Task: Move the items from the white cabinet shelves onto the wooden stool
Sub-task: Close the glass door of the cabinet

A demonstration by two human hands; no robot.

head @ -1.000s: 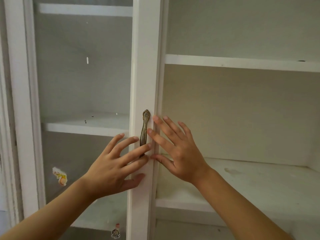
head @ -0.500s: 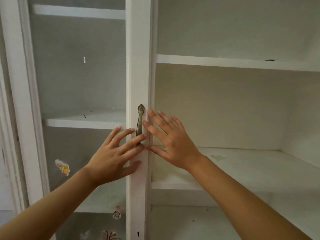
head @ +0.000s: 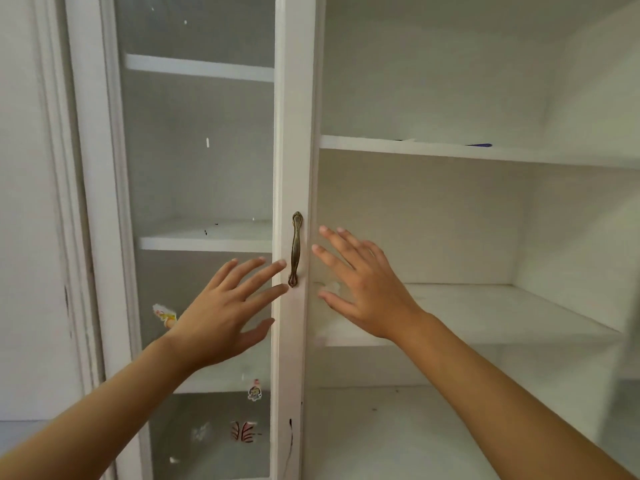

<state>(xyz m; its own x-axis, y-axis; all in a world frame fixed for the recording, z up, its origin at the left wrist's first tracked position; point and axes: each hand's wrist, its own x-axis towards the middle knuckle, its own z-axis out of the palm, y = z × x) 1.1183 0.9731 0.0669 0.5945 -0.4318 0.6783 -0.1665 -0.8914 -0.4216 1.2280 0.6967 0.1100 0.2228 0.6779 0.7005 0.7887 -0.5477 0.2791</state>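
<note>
the white wooden cabinet fills the frame, its glass-paned left door shut and its right half standing open. the only thing that could be one of the task's items is a thin blue-edged flat object lying on the upper shelf at the upper right of the frame; only its rim shows over the shelf edge, so what it is cannot be told. the middle shelf at centre right shows only stains, and the wooden stool is nowhere in view.

the relation that matters: the blue-edged object lies above and to the right of both hands, well apart from them, its long axis running along the shelf edge, left to right. the right hand is the nearer one, already on the open side of the cabinet, so in my judgement it is the hand to reach up.

both hands are released, fingers straight and spread, grasping nothing. the left hand sits at centre left in front of the glass, fingertips just beside the ornate bronze door handle, which stands upright on the door's white stile.

compared with half a second ago, the hands have parted: they then pressed close on either side of the handle, and now each sits clear of it. the view has also tipped upward, bringing more of the upper shelf into sight.
</note>
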